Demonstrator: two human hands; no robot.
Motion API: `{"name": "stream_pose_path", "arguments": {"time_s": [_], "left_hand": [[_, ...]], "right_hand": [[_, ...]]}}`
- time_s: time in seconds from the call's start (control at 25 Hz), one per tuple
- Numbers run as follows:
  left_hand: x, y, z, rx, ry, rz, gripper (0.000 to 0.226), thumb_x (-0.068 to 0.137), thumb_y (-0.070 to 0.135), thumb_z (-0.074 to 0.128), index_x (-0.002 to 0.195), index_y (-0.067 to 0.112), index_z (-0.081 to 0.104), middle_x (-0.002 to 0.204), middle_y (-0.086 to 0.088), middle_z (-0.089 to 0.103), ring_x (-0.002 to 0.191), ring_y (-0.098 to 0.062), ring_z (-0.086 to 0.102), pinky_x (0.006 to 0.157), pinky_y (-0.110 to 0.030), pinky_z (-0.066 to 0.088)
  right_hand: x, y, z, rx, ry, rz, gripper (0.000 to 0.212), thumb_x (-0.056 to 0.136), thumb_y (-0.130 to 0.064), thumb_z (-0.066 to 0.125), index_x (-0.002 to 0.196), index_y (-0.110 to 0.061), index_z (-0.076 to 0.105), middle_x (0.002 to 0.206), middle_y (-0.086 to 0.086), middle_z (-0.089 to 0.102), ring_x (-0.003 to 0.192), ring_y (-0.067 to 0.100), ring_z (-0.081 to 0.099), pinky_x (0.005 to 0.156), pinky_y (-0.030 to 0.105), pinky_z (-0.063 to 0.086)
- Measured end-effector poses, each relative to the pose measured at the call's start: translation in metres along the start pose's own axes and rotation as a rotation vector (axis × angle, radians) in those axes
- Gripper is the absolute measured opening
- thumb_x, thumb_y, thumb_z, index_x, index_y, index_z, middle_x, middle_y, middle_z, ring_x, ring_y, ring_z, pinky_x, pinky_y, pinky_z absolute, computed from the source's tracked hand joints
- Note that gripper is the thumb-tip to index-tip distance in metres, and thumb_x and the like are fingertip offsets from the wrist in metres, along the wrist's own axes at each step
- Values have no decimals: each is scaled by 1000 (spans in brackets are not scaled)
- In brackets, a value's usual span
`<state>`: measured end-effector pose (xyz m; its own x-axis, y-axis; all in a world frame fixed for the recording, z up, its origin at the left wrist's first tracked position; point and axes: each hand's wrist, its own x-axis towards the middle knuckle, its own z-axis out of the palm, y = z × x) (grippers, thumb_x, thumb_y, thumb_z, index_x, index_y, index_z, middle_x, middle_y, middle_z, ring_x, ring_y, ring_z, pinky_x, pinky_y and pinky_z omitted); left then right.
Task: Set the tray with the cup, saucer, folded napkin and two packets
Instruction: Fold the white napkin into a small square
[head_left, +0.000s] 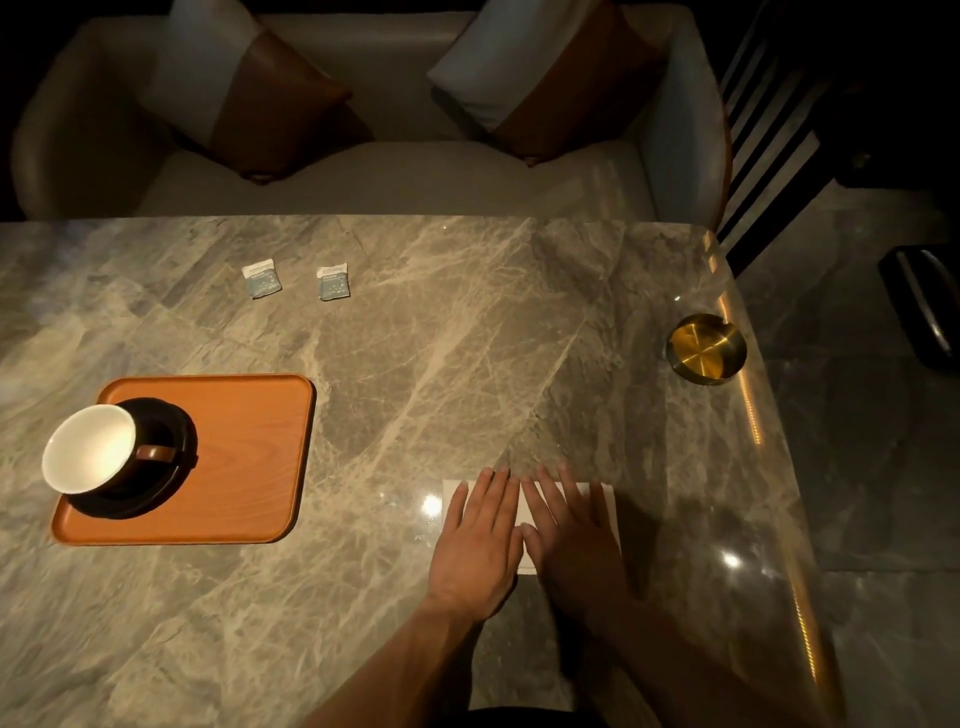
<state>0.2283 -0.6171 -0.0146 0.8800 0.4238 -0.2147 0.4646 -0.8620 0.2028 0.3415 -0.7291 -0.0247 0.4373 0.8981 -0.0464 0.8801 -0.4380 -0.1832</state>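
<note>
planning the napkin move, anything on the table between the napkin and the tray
Nothing visible. The napkin lies under both hands, and only bare table lies between it and the tray. The cup sits at the tray's left end, leaving its right part free.

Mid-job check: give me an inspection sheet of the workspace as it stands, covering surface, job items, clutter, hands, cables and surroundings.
Surface: grey marble table, glossy, with light glare near the hands.
Tray: orange tray at left, its right part bare.
Cup and saucer: white-lined cup on dark saucer, in the tray's left part, handle pointing right.
Napkin: white napkin on the table, off the tray.
Packets: two packets side by side at the far edge, off the tray.
Clutter: gold ashtray near the right edge.
Hands: left hand and right hand flat on the napkin, fingers spread.
Cables: nothing seen.
Surroundings: sofa with two cushions beyond the table; dim lighting.
</note>
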Motion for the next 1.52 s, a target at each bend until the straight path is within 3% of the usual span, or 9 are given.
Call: {"name": "stream_pose_path", "arguments": {"time_s": [0.16, 0.48, 0.6, 0.8, 1.0, 1.08, 1.24, 1.36, 1.52], "left_hand": [[2, -3, 14, 7, -31, -17, 60, 105, 41, 18, 157, 12, 11, 166, -5, 0, 152, -19, -5, 120, -50, 8], [5, -8, 20, -31, -61, -40, 63, 104, 46, 22, 157, 13, 10, 166, -7, 0, 152, -22, -2, 119, -49, 14], [5, -13, 19, -31, -57, -48, 66, 103, 51, 25, 157, 15, 11, 166, -9, 1, 152, -24, -2, 121, -47, 9], [-4, -41, 11, -7, -75, -65, 73, 101, 58, 23, 157, 16, 2, 166, -7, -7, 152, -23, -7, 120, -42, 1], [-4, -46, -2, -7, -118, -68, 80, 96, 69, 9, 156, 19, -10, 162, -3, -23, 149, -19, -21, 118, -36, -18], [-2, -47, -10, -16, -110, -86, 87, 92, 74, 14, 157, 20, -5, 165, -2, -12, 151, -20, -14, 120, -38, -16], [2, -52, -32, -38, -62, -191, 91, 77, 76, 44, 151, 27, 25, 148, 3, 38, 133, -23, 36, 117, -44, 19], [14, -55, -41, -41, -131, -236, 84, 70, 73, 61, 140, 34, 35, 134, 4, 44, 121, -21, 41, 107, -42, 27], [28, -56, -47, -49, -228, -324, 81, 62, 68, 75, 127, 34, 40, 125, 2, 49, 112, -22, 41, 92, -40, 31]], "right_hand": [[5, 6, 9, -15, -95, 3, 60, 98, -44, 31, 152, -19, 25, 161, 5, 25, 149, 30, 14, 116, 58, 10], [2, 12, 15, 40, -131, 29, 60, 102, -44, 24, 156, -24, 10, 164, 2, 12, 151, 27, 10, 118, 56, 14], [4, 13, 16, 27, -155, 29, 60, 101, -46, 23, 156, -25, 8, 165, 3, 10, 151, 26, 3, 118, 56, 13], [0, 23, 12, 41, -199, 43, 63, 99, -55, 26, 154, -26, 16, 162, 5, 13, 150, 29, 11, 118, 55, 14], [-12, 44, 0, 59, -260, 162, 71, 95, -67, 15, 154, -31, 1, 164, 4, 3, 151, 32, 2, 119, 56, 11], [-14, 51, -8, 74, -273, 183, 80, 90, -75, 19, 154, -32, 3, 164, 6, 2, 150, 34, 5, 117, 59, 13], [-29, 77, -20, 118, -325, 268, 112, 67, -96, 29, 154, -33, -4, 164, 2, -8, 150, 29, -5, 115, 62, 2], [-48, 95, -19, 112, -399, 307, 125, 54, -103, 29, 147, -41, -25, 160, -1, -28, 146, 27, -27, 113, 64, -12], [-62, 101, -16, 85, -496, 353, 134, 45, -106, 27, 144, -38, -31, 153, 0, -42, 139, 29, -40, 110, 66, -19]]}}
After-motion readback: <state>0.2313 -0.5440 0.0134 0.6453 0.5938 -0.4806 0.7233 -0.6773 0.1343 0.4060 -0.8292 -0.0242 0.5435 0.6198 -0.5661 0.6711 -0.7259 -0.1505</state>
